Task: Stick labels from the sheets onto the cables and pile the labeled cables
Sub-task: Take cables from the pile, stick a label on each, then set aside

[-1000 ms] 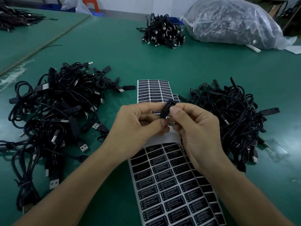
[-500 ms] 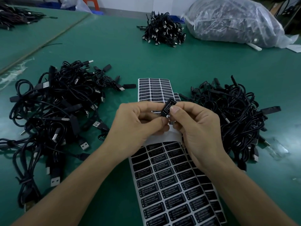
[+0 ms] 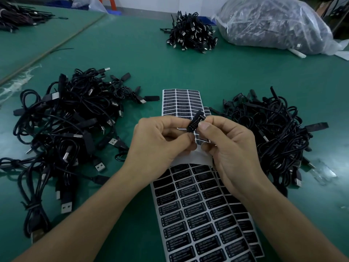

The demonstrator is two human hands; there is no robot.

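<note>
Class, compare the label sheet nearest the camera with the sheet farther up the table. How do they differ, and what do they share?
The near sheet has a bare white strip at its top; the far sheet shows full rows wherever visible. The near sheet lies skewed toward the lower right; the far sheet lies nearly straight. Both lie on the green table and carry rows of black labels.

Both bare forearms come in from below and meet in the middle. The left hand has its fingers curled, thumb and forefinger pinching the low end of a small black cable block. The right hand pinches its other side, thumb uppermost.
</note>
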